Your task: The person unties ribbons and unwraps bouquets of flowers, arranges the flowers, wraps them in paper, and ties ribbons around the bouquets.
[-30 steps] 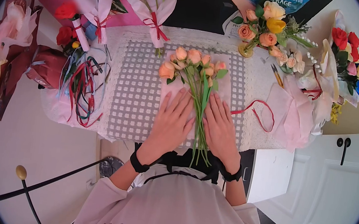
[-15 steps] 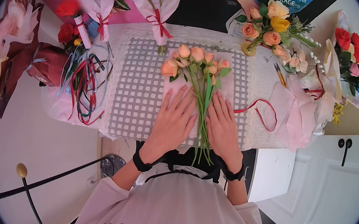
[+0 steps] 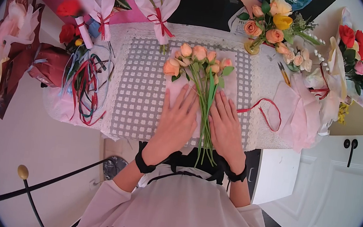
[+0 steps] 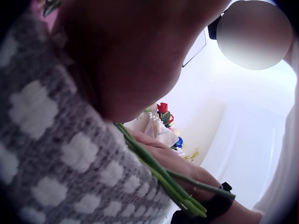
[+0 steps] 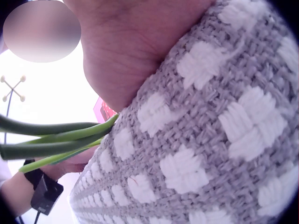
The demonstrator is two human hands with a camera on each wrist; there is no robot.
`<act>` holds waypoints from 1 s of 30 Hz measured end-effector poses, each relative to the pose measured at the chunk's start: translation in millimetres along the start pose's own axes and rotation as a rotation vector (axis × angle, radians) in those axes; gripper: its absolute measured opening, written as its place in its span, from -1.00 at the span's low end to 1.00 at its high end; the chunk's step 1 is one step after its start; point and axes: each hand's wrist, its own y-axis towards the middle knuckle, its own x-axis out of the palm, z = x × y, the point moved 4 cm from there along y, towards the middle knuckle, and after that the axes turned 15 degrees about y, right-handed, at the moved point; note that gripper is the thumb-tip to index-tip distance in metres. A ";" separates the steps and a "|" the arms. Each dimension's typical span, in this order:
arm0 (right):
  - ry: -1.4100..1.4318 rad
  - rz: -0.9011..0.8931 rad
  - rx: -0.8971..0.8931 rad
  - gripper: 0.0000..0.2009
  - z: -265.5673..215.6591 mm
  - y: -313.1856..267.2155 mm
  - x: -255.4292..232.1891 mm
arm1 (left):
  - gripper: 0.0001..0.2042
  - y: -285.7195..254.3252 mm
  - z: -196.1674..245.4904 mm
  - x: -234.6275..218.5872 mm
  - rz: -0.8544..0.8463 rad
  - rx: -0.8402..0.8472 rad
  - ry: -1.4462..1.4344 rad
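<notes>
A bunch of peach roses (image 3: 199, 53) lies on a sheet of pale pink paper (image 3: 231, 84) in the head view, blooms toward the far side. Its long green stems (image 3: 206, 137) run down between both hands and stick out past the table's near edge. My left hand (image 3: 176, 122) rests flat to the left of the stems, fingers straight and pointing away from me. On the other side, my right hand (image 3: 227, 130) lies the same way, close along the stems. Both wrist views show the stem ends (image 4: 163, 179) beside a palm and the checked cloth (image 5: 187, 170).
Tangled ribbons (image 3: 87, 88) lie at the left, near wrapped bouquets (image 3: 158, 22). A loose red ribbon (image 3: 276, 114), pink paper pieces (image 3: 297, 114) and scissors (image 3: 283, 74) are at the right. A vase of mixed roses (image 3: 275, 35) stands at the back right.
The head view has shifted slightly, so the scene sits a little further right and higher. Both hands keep their place beside the stems.
</notes>
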 end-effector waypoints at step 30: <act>0.024 0.035 -0.023 -0.63 2.5 -1.0 -3.8 | -0.53 7.4 -2.7 8.8 0.020 0.017 0.002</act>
